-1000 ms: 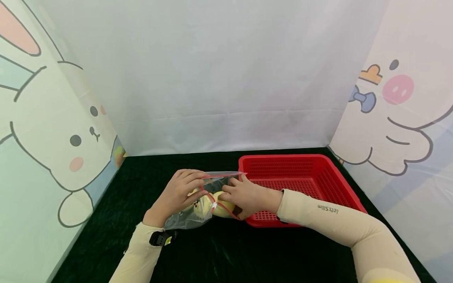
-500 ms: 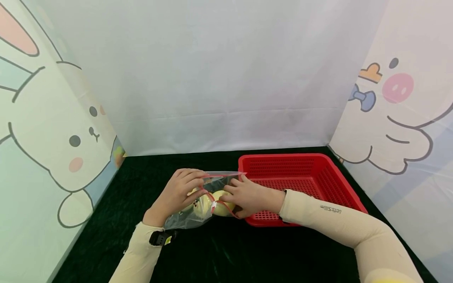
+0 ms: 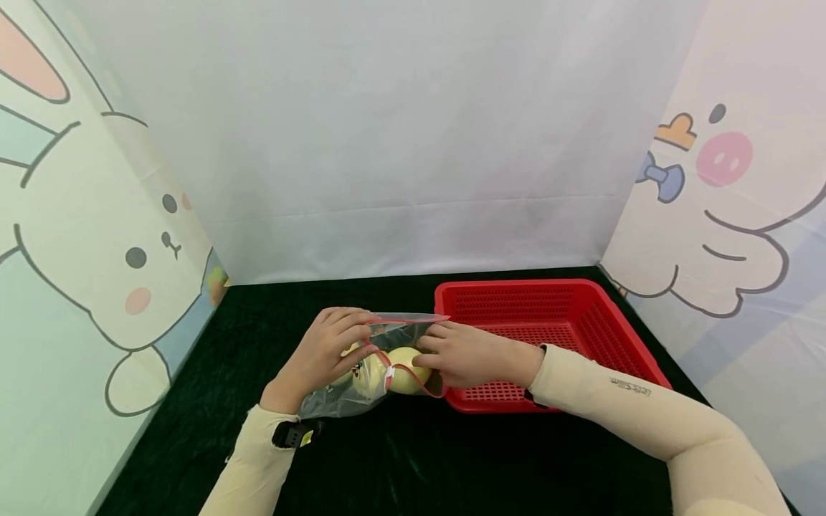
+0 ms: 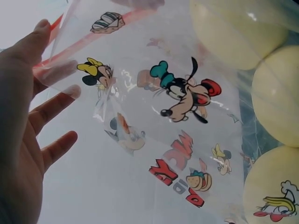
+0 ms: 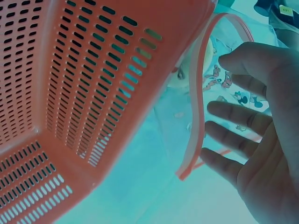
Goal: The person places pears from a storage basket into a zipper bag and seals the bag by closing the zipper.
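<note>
A clear zip bag (image 3: 342, 405) with a red zip edge (image 5: 198, 93) and printed cartoon figures lies on the dark green cloth. Several pale yellow round things (image 3: 405, 378), fruit-like, are inside it; three show through the plastic in the left wrist view. My left hand (image 3: 332, 345) holds the bag's mouth at its left, with the thumb outside and a finger (image 4: 58, 73) behind the plastic. At the right of the mouth is my right hand (image 3: 464, 352), its fingers spread and apart from the thumb, near the zip edge and holding nothing that shows.
A red perforated basket (image 3: 516, 287) stands right of the bag, partly under my right forearm. Dark green cloth (image 3: 400, 466) covers the surface. White and cartoon-printed sheets (image 3: 413, 143) hang behind and on both sides.
My right hand has drawn back slightly to the right, off the bag's right edge, which shows more fully now. The left hand and the yellow things have stayed put.
</note>
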`<control>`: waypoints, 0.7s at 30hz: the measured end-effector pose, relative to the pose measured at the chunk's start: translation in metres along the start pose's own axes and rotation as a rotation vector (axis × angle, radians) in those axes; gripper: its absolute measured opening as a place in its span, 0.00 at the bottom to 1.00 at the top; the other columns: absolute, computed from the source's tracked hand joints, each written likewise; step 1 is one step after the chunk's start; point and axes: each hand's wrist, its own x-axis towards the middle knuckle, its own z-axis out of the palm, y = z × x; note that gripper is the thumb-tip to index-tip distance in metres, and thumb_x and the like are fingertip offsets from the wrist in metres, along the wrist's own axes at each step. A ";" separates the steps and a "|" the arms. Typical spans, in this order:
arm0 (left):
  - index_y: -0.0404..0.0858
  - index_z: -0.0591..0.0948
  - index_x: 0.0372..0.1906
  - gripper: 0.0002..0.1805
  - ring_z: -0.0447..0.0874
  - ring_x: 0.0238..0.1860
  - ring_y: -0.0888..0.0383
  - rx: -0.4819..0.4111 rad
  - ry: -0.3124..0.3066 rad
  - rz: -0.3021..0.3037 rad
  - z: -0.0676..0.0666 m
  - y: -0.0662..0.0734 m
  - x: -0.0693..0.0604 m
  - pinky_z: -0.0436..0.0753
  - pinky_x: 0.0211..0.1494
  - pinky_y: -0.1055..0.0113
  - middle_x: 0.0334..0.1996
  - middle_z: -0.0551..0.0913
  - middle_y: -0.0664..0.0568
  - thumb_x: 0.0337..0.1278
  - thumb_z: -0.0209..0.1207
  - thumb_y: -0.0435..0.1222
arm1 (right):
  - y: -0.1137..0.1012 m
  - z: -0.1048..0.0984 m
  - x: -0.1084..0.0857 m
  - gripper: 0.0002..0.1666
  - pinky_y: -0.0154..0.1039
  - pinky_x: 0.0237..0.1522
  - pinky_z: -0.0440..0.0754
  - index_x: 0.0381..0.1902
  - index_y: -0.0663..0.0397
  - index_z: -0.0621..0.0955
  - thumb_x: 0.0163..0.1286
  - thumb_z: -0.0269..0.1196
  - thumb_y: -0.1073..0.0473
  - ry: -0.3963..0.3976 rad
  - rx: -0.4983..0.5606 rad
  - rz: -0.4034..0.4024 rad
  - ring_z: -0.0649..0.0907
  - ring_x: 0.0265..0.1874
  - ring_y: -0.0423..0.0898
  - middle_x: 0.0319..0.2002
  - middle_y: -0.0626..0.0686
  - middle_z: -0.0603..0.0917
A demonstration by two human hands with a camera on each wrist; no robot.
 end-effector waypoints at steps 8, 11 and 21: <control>0.43 0.80 0.38 0.22 0.80 0.53 0.48 0.006 -0.004 0.000 -0.002 0.000 0.001 0.75 0.56 0.48 0.51 0.84 0.48 0.77 0.44 0.54 | 0.001 -0.004 -0.011 0.23 0.46 0.60 0.73 0.57 0.42 0.78 0.65 0.68 0.59 -0.025 -0.093 -0.041 0.75 0.54 0.49 0.53 0.50 0.80; 0.43 0.81 0.37 0.23 0.80 0.53 0.48 0.008 -0.001 0.004 -0.002 0.000 0.001 0.75 0.56 0.48 0.51 0.84 0.47 0.77 0.44 0.54 | 0.003 -0.001 -0.014 0.23 0.47 0.60 0.73 0.56 0.40 0.80 0.63 0.72 0.56 -0.031 -0.133 -0.043 0.75 0.55 0.49 0.53 0.49 0.80; 0.43 0.81 0.36 0.23 0.79 0.54 0.48 0.012 -0.009 -0.001 -0.002 0.000 0.000 0.75 0.56 0.48 0.51 0.84 0.47 0.77 0.44 0.53 | 0.008 0.014 -0.021 0.12 0.47 0.59 0.74 0.46 0.36 0.84 0.65 0.71 0.55 0.032 -0.190 -0.073 0.76 0.56 0.48 0.52 0.47 0.82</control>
